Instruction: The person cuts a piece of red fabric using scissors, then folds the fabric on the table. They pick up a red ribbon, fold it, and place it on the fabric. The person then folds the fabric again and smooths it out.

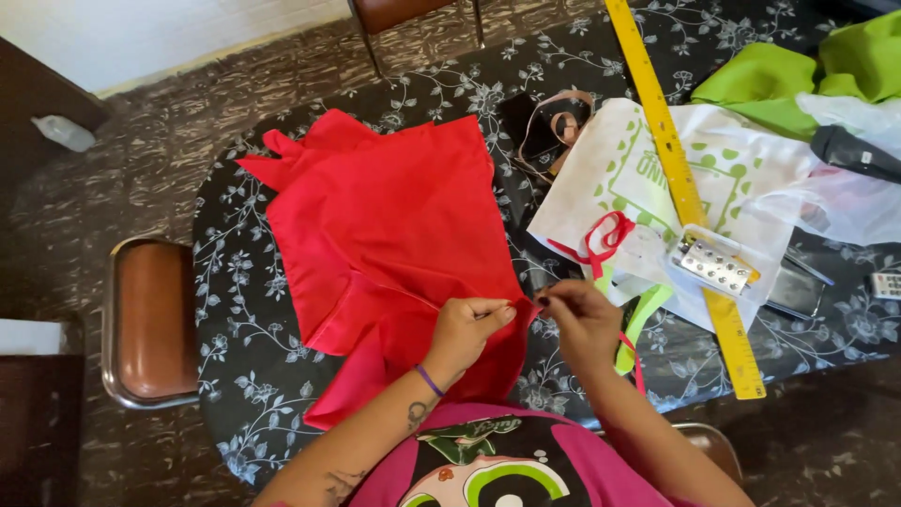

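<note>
Red fabric (394, 225), smooth thin woven cloth, several layered pieces fanned out with pointed corners, lies on the left-centre of the worktop (235, 310) and droops over the near edge. Left hand (466, 330) pinches the cloth's right edge near its lower corner, fingers closed on it. Right hand (580, 319) is just beside it, fingertips pinched together at the same edge; what sits between them is too small to tell.

Worktop is covered by a black cloth with a white floral vine print. Right of the hands: one long yellow ruler (683, 192), rigid and flat, running diagonally over one white tote bag (741, 188) with green print. On the bag are a red ribbon loop (605, 239) and one small clear box (715, 263) with metal bits. Lime green strap (648, 314) hangs beside the right hand. Green fabric (798, 75) is bunched at the far right corner. Two brown padded chairs: chair (150, 319) at left, another chair (399, 11) at top.
</note>
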